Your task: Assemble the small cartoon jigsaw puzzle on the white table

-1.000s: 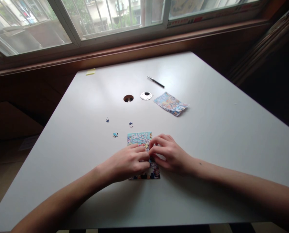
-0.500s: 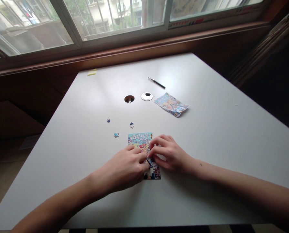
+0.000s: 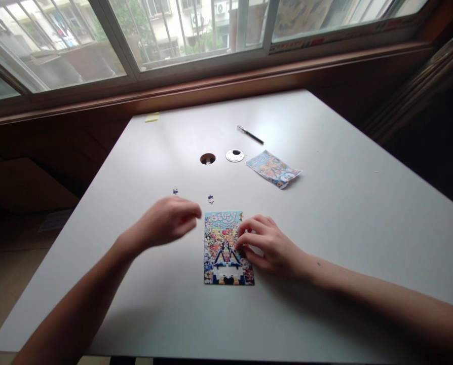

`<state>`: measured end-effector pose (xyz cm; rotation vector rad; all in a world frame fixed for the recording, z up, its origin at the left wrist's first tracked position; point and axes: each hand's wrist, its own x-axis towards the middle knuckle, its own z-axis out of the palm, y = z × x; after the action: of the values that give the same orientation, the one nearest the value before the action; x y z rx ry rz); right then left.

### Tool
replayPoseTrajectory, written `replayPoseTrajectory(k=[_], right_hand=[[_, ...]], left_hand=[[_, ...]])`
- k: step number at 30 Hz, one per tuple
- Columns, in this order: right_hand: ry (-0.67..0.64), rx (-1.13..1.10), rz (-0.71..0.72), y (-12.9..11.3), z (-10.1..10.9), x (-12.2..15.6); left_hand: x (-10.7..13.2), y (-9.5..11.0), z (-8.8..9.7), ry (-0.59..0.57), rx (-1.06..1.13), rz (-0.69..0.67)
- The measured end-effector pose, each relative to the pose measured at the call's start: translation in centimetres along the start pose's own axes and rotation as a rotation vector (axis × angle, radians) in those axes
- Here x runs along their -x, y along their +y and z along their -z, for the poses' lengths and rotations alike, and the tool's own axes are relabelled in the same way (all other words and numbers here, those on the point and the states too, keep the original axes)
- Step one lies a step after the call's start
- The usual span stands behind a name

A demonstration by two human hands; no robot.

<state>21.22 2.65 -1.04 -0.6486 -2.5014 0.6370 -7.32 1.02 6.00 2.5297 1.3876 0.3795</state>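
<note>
A small colourful jigsaw puzzle [image 3: 226,248] lies flat on the white table [image 3: 344,213] in front of me, with a few gaps in its lower rows. My right hand [image 3: 266,246] rests at its right edge, fingers curled and fingertips pressed on the puzzle. My left hand [image 3: 167,223] hovers left of the puzzle's top corner, fingers bent and smeared by motion. It covers the spot where a light blue loose piece lay. Two dark loose pieces [image 3: 175,190] [image 3: 210,198] lie just beyond it.
Farther back are a round cable hole [image 3: 207,158], its white cover ring [image 3: 234,155], a printed packet [image 3: 273,169] and a pen [image 3: 250,135]. A yellow note [image 3: 152,117] sits at the far left corner. A window runs behind the table; the left edge drops to the floor.
My left hand has lifted off the puzzle and swung left and away, uncovering the picture. The right hand stays at the puzzle's right edge. The camera has tilted slightly.
</note>
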Motion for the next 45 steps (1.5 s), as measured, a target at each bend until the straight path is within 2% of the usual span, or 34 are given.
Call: replayPoseTrajectory(k=[2, 4, 6, 8, 12, 19, 29, 45], right_hand=[[0.004, -0.011, 0.008, 0.2, -0.1, 0.0], [0.004, -0.019, 0.010, 0.3, -0.1, 0.1], [-0.002, -0.024, 0.010, 0.4, -0.2, 0.2], [-0.006, -0.028, 0.011, 0.4, -0.2, 0.2], [-0.011, -0.032, 0.011, 0.3, -0.1, 0.1], [-0.014, -0.027, 0.017, 0.3, 0.0, 0.0], [-0.019, -0.023, 0.022, 0.3, 0.1, 0.0], [-0.027, -0.036, 0.013, 0.2, 0.2, 0.0]], left_hand=[[0.4, -4.1, 0.4, 0.221, -0.065, 0.239], [0.9, -7.6, -0.2, 0.344, -0.081, 0.388], [1.4, -9.7, -1.2, 0.355, -0.036, 0.447], [1.7, -10.5, -2.2, 0.357, -0.010, 0.459], [1.5, -10.0, -3.3, 0.383, -0.042, 0.429], [1.0, -10.0, -3.9, 0.407, -0.058, 0.407], [1.0, -9.9, -4.0, 0.394, -0.049, 0.359], [1.1, -9.1, -3.9, 0.437, 0.050, 0.323]])
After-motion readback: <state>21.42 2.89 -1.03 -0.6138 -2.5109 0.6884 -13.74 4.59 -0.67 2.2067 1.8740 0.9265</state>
